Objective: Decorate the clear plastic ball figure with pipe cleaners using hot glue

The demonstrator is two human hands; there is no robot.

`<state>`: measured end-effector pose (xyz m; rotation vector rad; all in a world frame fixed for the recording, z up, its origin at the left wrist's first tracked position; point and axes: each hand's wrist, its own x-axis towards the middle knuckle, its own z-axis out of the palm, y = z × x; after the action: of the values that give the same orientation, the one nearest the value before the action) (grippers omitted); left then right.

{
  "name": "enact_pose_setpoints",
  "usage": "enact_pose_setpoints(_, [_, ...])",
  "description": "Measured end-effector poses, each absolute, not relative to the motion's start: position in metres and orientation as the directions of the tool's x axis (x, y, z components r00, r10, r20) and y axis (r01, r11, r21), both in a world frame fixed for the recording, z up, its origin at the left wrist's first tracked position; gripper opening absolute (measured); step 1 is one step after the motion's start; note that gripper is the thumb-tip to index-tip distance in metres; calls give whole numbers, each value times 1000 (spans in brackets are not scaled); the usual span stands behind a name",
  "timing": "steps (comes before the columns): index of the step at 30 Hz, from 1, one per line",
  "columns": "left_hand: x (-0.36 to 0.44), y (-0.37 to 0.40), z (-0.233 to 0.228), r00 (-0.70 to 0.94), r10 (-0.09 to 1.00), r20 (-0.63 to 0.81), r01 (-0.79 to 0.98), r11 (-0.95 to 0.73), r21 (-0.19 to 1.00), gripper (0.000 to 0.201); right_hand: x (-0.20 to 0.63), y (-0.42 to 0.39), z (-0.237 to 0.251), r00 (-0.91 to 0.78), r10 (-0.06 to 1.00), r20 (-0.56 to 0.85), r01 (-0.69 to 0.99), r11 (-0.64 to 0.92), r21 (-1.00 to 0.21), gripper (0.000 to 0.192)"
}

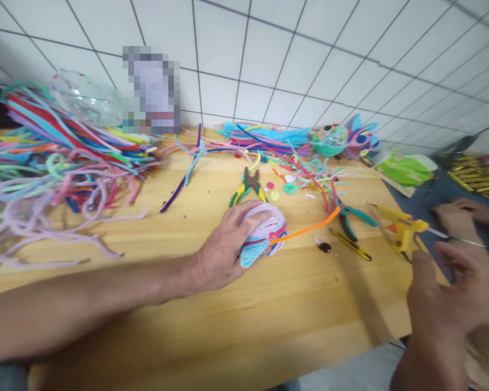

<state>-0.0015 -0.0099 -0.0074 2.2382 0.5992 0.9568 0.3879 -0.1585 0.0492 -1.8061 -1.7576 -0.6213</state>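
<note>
My left hand point(224, 250) grips a ball wrapped in pink, white and light-blue pipe cleaners point(264, 233) and presses it on the wooden table point(228, 320). An orange pipe cleaner point(305, 231) sticks out of the ball to the right. My right hand point(452, 293) hovers at the lower right past the table edge, fingers spread and holding nothing. It is nearest a yellow glue gun point(403, 225).
A big heap of coloured pipe cleaners point(57, 157) and a clear plastic sphere point(87, 98) fill the left. Yellow-green pliers point(248, 187), teal pliers point(352, 217) and a finished decorated ball point(334, 140) lie further back. Another person's hands point(460, 214) work at the right.
</note>
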Motion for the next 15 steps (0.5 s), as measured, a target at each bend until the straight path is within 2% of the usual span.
enact_pose_setpoints(1, [-1, -9, -8, 632, 609, 480, 152, -705, 693, 64, 362, -159, 53, 13, 677, 736, 999, -45, 24, 36])
enact_pose_setpoints(2, [-1, -9, -9, 630, 607, 484, 149, -706, 692, 65, 336, -156, 56, -60, 611, 789, 998, 11, 67, 35])
enact_pose_setpoints(3, [-1, -8, -10, 629, 608, 485, 150, -707, 691, 65, 310, -150, 58, -165, 680, 715, 986, 140, 94, 31])
enact_pose_setpoints(4, [-1, -8, -11, 630, 608, 483, 153, -707, 691, 65, 287, -142, 58, -281, 694, 663, 949, 304, 84, 27])
enact_pose_setpoints(5, [-1, -7, -11, 632, 608, 480, 155, -707, 690, 66, 267, -133, 56, -376, 682, 627, 902, 424, 80, 26])
enact_pose_setpoints(6, [-1, -7, -11, 636, 605, 480, 154, -708, 689, 66, 251, -122, 53, -405, 666, 626, 880, 471, 67, 28])
enact_pose_setpoints(9, [-2, -7, -9, 637, 588, 498, 129, -718, 684, 66, 228, -98, 39, -441, 620, 649, 846, 528, 70, 37])
enact_pose_setpoints(15, [-3, -8, -5, 638, 592, 493, 124, -711, 692, 66, 238, -83, 24, -462, 616, 638, 829, 556, 63, 47])
